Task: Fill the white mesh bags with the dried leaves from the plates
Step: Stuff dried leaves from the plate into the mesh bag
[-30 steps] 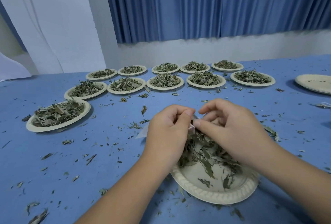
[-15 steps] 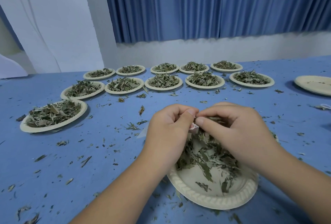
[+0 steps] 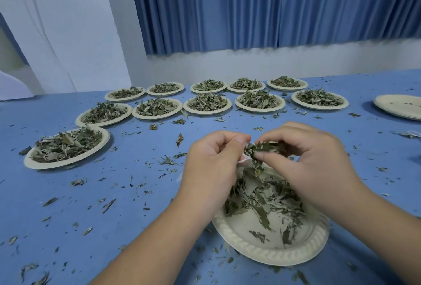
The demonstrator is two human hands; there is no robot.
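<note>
A cream paper plate (image 3: 262,251) lies in front of me with dried leaves (image 3: 262,195) piled on its far half. Above it my left hand (image 3: 211,166) pinches the rim of a white mesh bag (image 3: 245,159), of which only a small white edge shows between my hands. My right hand (image 3: 307,161) pinches a tuft of dried leaves (image 3: 264,148) right at the bag's mouth. Most of the bag is hidden behind my fingers.
Several plates heaped with leaves stand in two rows at the back (image 3: 207,103), and one more sits at the left (image 3: 66,145). A stack of bare plates (image 3: 401,105) is at the far right. Leaf crumbs litter the blue tablecloth (image 3: 114,193).
My right hand has lifted a tuft of leaves off the plate and brought it to the bag's mouth. My left hand has kept its hold on the bag.
</note>
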